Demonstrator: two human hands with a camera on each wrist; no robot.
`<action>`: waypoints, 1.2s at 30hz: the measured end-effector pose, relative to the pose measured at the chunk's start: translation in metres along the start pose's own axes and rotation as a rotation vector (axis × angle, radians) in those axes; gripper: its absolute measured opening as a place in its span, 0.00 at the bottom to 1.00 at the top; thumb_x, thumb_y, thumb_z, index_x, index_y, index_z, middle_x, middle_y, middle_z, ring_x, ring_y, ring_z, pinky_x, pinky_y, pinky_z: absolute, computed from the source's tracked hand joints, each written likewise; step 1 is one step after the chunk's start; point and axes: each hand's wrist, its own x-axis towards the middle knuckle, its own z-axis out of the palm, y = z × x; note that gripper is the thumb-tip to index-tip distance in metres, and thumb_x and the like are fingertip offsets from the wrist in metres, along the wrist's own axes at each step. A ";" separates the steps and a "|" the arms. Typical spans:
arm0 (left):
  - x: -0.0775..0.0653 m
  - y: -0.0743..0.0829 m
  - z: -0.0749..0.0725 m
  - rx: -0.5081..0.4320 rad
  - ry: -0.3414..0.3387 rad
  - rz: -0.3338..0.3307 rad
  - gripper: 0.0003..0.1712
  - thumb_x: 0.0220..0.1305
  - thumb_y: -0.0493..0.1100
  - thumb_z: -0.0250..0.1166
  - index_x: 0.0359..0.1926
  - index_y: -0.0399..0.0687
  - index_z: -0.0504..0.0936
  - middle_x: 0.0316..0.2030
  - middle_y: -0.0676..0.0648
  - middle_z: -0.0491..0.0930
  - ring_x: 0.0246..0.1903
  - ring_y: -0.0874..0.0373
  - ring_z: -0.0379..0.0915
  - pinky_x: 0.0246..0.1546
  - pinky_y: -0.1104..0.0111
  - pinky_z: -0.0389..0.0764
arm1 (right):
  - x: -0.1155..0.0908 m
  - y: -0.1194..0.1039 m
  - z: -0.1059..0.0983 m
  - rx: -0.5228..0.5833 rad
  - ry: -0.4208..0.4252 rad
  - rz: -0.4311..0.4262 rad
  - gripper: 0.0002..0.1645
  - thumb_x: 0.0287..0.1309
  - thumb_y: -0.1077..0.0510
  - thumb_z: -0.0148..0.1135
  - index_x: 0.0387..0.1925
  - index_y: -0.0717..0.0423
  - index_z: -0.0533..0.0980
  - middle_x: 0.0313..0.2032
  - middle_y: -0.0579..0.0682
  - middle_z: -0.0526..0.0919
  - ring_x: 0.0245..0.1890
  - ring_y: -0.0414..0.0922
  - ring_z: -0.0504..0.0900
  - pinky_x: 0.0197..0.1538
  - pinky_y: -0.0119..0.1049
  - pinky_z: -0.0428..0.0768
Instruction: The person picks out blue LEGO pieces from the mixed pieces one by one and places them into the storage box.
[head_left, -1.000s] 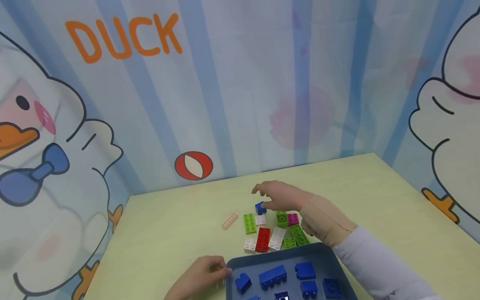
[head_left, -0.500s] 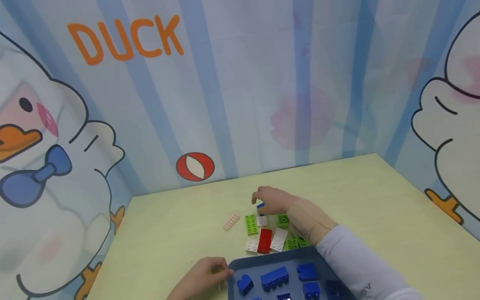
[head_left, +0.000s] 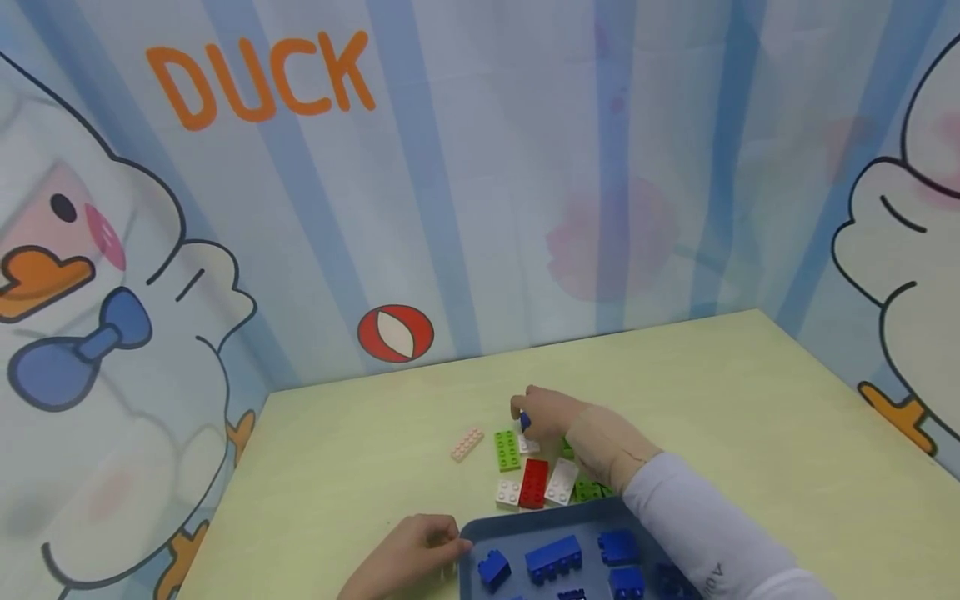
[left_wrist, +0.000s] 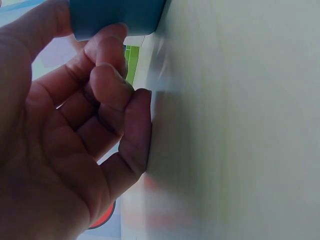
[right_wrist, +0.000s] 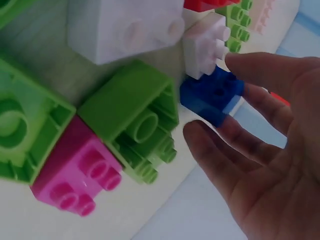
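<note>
My right hand (head_left: 551, 412) reaches to the far side of a group of building blocks. Its thumb and fingertips are around a small blue building block (right_wrist: 211, 95), touching its side in the right wrist view. A white block (right_wrist: 205, 45) stands right beside it. My left hand (head_left: 412, 550) holds the left corner of a blue-grey tray (head_left: 525, 522), thumb at the rim and index fingertip against the wall in the left wrist view. The other left fingers are curled close over the table. Several blue blocks (head_left: 553, 558) lie in the tray.
Between the tray and my right hand lie a red block (head_left: 534, 483), white blocks (head_left: 508, 492) and a light green block (head_left: 507, 451). A pale pink block (head_left: 467, 444) lies to the left. Green blocks (right_wrist: 132, 112) and a magenta block (right_wrist: 77, 172) sit under my right wrist.
My right hand has come down onto the blue block beyond the others, its fingers closing around it. My left hand has stayed at the tray's corner.
</note>
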 end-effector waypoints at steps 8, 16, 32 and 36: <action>0.000 0.001 -0.002 -0.017 -0.005 -0.003 0.15 0.62 0.56 0.60 0.27 0.52 0.78 0.21 0.55 0.75 0.24 0.61 0.68 0.25 0.70 0.66 | 0.005 -0.001 0.007 -0.018 -0.029 -0.001 0.10 0.57 0.56 0.61 0.42 0.47 0.77 0.36 0.45 0.74 0.37 0.42 0.71 0.49 0.40 0.71; 0.001 0.001 -0.002 -0.003 -0.002 0.010 0.15 0.61 0.56 0.60 0.26 0.52 0.78 0.20 0.56 0.74 0.24 0.61 0.68 0.25 0.70 0.66 | 0.005 0.002 0.006 0.005 -0.015 -0.015 0.09 0.57 0.56 0.61 0.41 0.46 0.77 0.36 0.45 0.74 0.37 0.42 0.71 0.48 0.40 0.71; 0.001 0.001 0.001 0.028 0.016 0.010 0.15 0.61 0.57 0.60 0.25 0.53 0.78 0.20 0.57 0.73 0.23 0.62 0.67 0.25 0.70 0.66 | 0.001 0.002 0.005 0.036 0.017 -0.061 0.09 0.53 0.60 0.62 0.38 0.47 0.77 0.35 0.45 0.73 0.36 0.42 0.70 0.47 0.41 0.71; 0.000 0.001 0.002 0.016 0.012 -0.008 0.15 0.61 0.56 0.61 0.26 0.52 0.79 0.20 0.55 0.74 0.24 0.60 0.68 0.26 0.68 0.67 | 0.001 0.003 0.003 0.025 0.035 -0.081 0.10 0.52 0.61 0.63 0.38 0.47 0.78 0.35 0.45 0.74 0.36 0.42 0.71 0.46 0.40 0.72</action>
